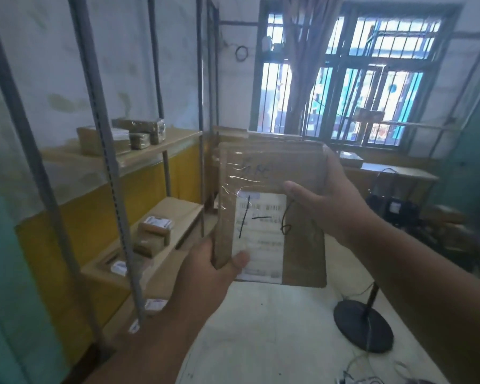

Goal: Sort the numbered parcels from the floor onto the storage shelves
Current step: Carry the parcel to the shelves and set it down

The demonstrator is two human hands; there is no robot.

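Mid-sort: several parcels already on the shelves [161, 151], both left hand [214, 261] and right hand [324, 206] clamped on brown parcel [272, 214] marked maybe "1-6", unshelved.

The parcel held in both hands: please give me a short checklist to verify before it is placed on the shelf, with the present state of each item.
1. Parcel gripped: left hand at the lower left corner, right hand at the right edge. Ok.
2. Handwritten number on the white label facing the camera: reads roughly "1-6". Ok.
3. Free space on the upper shelf beside the wrapped parcels: ok.
4. Shelf numbering that matches the label: cannot tell.
5. Path past the metal upright: ok.
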